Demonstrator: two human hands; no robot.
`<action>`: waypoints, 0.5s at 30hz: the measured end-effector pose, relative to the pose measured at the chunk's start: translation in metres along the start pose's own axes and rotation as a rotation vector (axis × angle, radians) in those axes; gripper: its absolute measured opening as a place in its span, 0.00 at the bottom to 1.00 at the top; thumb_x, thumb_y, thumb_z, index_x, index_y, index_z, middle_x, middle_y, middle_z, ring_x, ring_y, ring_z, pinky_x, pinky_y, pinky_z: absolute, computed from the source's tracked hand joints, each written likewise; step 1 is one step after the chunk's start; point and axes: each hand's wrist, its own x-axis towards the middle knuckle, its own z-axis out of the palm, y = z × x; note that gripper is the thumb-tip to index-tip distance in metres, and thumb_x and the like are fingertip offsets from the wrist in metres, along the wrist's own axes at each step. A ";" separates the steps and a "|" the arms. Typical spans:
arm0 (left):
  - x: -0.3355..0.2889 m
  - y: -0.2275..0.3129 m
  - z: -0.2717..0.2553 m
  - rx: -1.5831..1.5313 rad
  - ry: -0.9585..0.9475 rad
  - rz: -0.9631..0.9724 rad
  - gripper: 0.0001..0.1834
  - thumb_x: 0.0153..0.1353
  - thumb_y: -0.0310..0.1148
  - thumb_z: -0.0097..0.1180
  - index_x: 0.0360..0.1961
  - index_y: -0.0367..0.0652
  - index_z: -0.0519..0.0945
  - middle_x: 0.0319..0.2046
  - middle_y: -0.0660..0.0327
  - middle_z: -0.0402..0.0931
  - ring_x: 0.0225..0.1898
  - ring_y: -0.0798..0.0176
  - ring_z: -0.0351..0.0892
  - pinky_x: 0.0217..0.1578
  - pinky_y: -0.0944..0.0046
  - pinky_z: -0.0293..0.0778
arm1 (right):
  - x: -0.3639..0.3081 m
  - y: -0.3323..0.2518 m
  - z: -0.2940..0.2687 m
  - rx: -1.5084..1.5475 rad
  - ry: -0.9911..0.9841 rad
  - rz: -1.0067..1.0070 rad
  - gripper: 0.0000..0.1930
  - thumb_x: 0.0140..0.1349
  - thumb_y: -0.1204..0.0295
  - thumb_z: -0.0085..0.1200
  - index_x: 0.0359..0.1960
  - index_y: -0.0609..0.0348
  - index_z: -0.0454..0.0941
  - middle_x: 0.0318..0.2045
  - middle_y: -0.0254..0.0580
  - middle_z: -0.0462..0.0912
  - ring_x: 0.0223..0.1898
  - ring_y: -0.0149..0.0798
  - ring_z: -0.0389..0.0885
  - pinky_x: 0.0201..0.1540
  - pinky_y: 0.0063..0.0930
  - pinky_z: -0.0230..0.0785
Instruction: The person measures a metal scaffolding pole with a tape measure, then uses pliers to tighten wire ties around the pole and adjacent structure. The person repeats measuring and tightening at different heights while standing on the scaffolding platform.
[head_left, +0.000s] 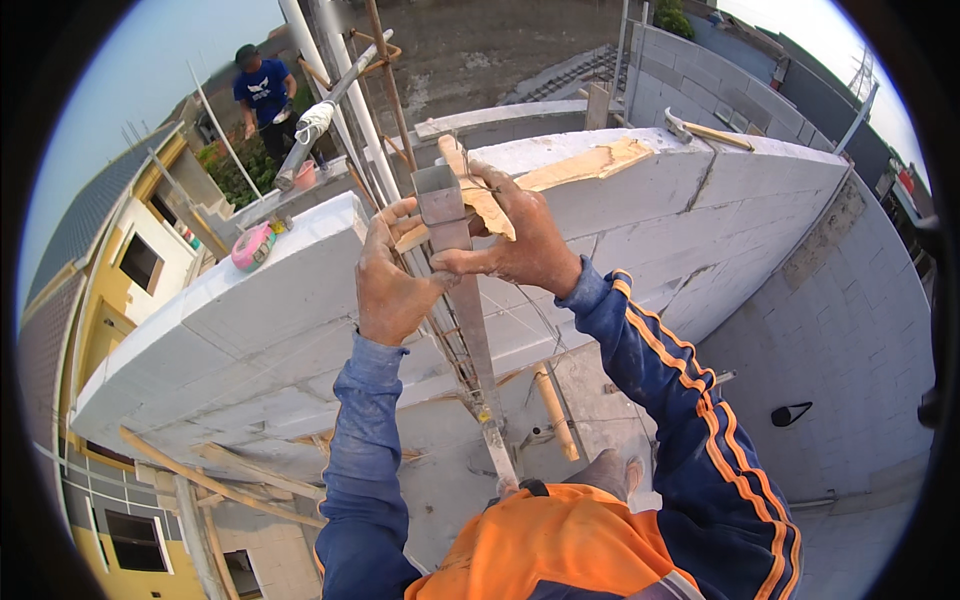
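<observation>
Wall: I see a pale grey block wall (pixel 690 205) spanning the view beyond the hands.
House: a yellow-walled building (pixel 112 325), far left.
Tube: a long grey rectangular metal tube (pixel 443 208), roughly upright, its top between both hands.
Hammer: a wooden-handled hammer (pixel 715 135) on the wall top.
Right hand (pixel 527 238): closed round a splintered pale-wood piece (pixel 487 210) beside the tube.
Left hand (pixel 397 296): half curled beside the tube; I cannot tell if it grips.
</observation>
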 end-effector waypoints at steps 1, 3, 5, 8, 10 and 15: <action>0.001 -0.001 0.001 0.010 -0.010 0.017 0.48 0.39 0.26 0.81 0.63 0.38 0.68 0.56 0.48 0.79 0.59 0.56 0.80 0.59 0.58 0.77 | -0.001 -0.002 -0.001 -0.036 -0.001 -0.017 0.56 0.38 0.47 0.81 0.59 0.82 0.68 0.27 0.53 0.84 0.28 0.41 0.87 0.34 0.29 0.81; 0.001 -0.003 0.000 0.017 -0.002 0.008 0.47 0.40 0.25 0.81 0.63 0.38 0.68 0.56 0.47 0.79 0.59 0.55 0.79 0.59 0.58 0.77 | -0.003 -0.005 -0.006 -0.030 -0.056 0.091 0.55 0.40 0.49 0.82 0.61 0.80 0.67 0.35 0.59 0.85 0.36 0.44 0.88 0.43 0.32 0.81; 0.002 -0.008 0.000 0.069 -0.001 0.057 0.47 0.41 0.26 0.80 0.64 0.35 0.68 0.55 0.48 0.79 0.58 0.56 0.80 0.59 0.59 0.76 | -0.005 -0.008 -0.008 -0.017 -0.072 0.123 0.56 0.41 0.50 0.82 0.62 0.80 0.66 0.39 0.62 0.86 0.40 0.45 0.88 0.46 0.34 0.81; 0.001 -0.012 -0.002 0.044 0.012 0.049 0.45 0.41 0.26 0.80 0.62 0.31 0.71 0.54 0.50 0.80 0.57 0.58 0.80 0.60 0.60 0.74 | -0.003 -0.007 -0.004 -0.010 -0.026 0.040 0.57 0.40 0.49 0.83 0.62 0.82 0.66 0.38 0.61 0.85 0.39 0.44 0.88 0.46 0.33 0.81; 0.001 -0.012 -0.002 0.045 -0.001 0.035 0.44 0.40 0.26 0.80 0.61 0.32 0.72 0.54 0.50 0.81 0.57 0.58 0.80 0.60 0.60 0.74 | -0.002 -0.006 -0.003 -0.021 -0.048 0.043 0.58 0.39 0.49 0.83 0.62 0.83 0.66 0.38 0.62 0.85 0.41 0.45 0.88 0.47 0.34 0.80; 0.001 -0.006 -0.007 0.149 -0.020 0.062 0.42 0.40 0.27 0.81 0.59 0.32 0.75 0.52 0.52 0.82 0.55 0.60 0.81 0.59 0.60 0.75 | -0.004 -0.003 -0.004 0.004 -0.033 -0.007 0.55 0.42 0.50 0.82 0.63 0.79 0.66 0.40 0.63 0.85 0.43 0.47 0.88 0.49 0.34 0.80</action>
